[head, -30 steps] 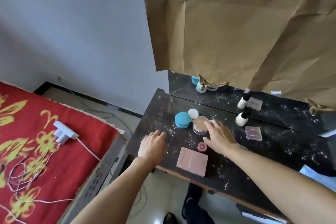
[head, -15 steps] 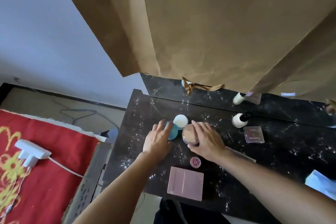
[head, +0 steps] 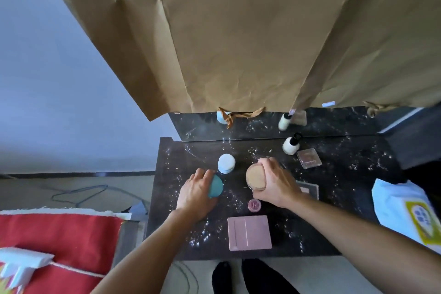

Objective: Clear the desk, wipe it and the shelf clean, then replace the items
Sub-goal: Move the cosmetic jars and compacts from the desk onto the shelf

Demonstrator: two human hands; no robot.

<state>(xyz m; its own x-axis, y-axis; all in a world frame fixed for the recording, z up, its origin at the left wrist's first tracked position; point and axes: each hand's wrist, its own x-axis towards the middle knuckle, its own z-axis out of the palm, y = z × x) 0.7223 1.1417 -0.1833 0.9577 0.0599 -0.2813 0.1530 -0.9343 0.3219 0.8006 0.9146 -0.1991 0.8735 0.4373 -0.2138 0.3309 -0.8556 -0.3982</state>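
Dusty black desk (head: 346, 210) under brown paper (head: 238, 43): left hand (head: 195, 194) curls round a teal case (head: 216, 186), and just beside it right hand (head: 274, 184) wraps a tan jar (head: 256, 178) mid-desk. Both look light, hard and smooth. Gripping the jar's wall, not its lid, seems safest.

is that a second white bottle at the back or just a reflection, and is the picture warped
Head view: a reflection, the white bottle doubled in the mirror strip under the brown paper; the wide lens splays the desk edges; little blur.
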